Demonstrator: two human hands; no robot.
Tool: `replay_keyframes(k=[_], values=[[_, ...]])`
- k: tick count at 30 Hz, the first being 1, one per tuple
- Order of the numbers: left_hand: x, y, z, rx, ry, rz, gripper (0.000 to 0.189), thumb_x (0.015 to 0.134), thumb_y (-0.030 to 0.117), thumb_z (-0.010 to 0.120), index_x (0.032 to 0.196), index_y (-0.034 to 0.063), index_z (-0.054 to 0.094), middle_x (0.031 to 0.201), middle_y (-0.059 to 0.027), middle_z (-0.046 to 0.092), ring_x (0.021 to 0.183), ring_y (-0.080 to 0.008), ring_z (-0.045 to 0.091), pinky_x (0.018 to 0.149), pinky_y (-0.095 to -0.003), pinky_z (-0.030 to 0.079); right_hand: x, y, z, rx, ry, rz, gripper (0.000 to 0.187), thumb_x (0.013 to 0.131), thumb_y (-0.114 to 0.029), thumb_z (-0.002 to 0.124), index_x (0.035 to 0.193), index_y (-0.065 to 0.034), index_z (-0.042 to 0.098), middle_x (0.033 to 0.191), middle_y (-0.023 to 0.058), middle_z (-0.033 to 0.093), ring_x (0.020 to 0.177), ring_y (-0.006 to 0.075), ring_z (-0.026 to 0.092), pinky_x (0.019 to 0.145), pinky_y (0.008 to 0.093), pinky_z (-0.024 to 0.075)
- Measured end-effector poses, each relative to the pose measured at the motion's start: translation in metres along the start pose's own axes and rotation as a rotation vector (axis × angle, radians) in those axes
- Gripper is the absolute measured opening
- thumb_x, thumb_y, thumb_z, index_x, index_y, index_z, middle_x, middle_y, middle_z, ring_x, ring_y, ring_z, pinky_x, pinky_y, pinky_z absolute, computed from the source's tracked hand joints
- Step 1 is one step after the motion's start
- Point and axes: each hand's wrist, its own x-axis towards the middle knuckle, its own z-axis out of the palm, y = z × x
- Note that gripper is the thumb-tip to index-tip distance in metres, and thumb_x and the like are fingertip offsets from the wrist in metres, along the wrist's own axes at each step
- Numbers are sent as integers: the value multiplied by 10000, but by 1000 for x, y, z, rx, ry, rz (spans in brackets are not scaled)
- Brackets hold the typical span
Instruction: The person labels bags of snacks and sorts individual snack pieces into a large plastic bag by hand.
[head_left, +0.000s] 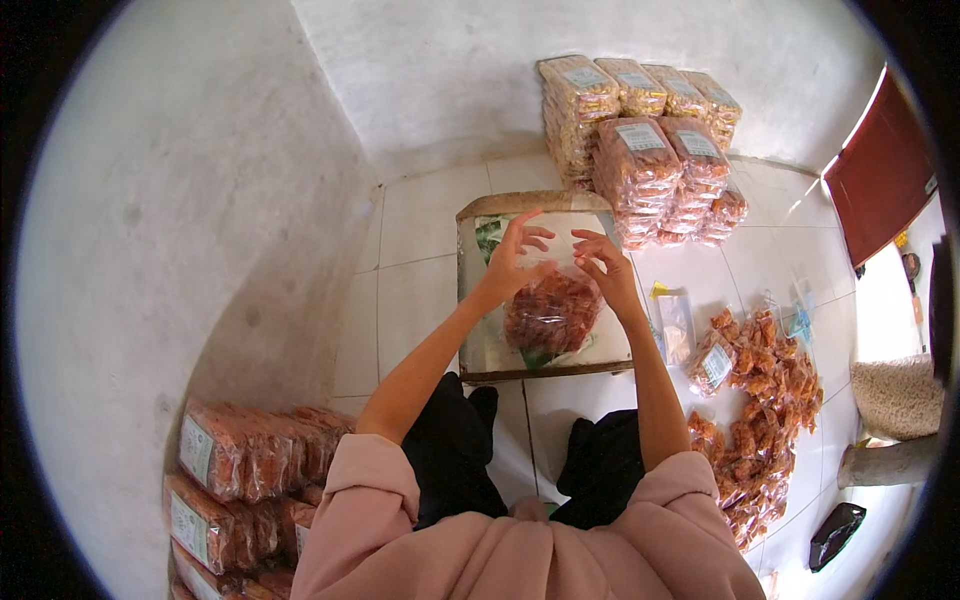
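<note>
A clear plastic bag of reddish-brown snack pieces (553, 315) lies on a small low table (474, 300) before me. My left hand (525, 251) is over the bag's far end, fingers spread and curved, its thumb by the film. Across from it, my right hand (606, 264) is bent at the bag's far right corner, thumb and fingertips close together. Whether the right fingertips pinch the clear film is too fine to make out. Under the bag, a pale sheet with green leaf print (489, 234) covers part of the tabletop.
Stacked labelled packs of reddish snacks (641, 161) stand beyond the table, with paler packs (581, 82) behind. Many small filled bags (769, 397) lie on the tiles at right, beside a clear packet (675, 328). More labelled packs (217, 450) are piled at lower left by the wall.
</note>
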Motion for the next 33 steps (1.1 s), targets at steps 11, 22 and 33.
replay_keyframes(k=[11, 22, 33], values=[[38, 27, -19, -17, -275, -426, 418, 844, 236, 555, 1211, 106, 404, 1120, -66, 496, 958, -150, 497, 774, -294, 435, -18, -18, 7, -87, 88, 20, 82, 764, 41, 547, 829, -8, 557, 936, 82, 604, 819, 173, 580, 761, 272, 460], [51, 52, -15, 488, -711, -239, 620, 700, 264, 704, 1201, 55, 405, 1231, -121, 456, 1117, -216, 458, 951, -360, 369, -29, -43, 5, -402, 8, -162, 176, 607, 0, 687, 746, -73, 608, 1124, 68, 520, 1110, 255, 417, 931, 374, 331], [49, 63, -1, 601, -389, 3, 447, 690, 269, 675, 1065, 85, 516, 933, -98, 595, 890, -248, 575, 757, -348, 454, -34, -47, 4, -521, 68, -223, 178, 589, -124, 747, 721, -111, 629, 1353, 90, 343, 1242, 312, 267, 1010, 437, 204]])
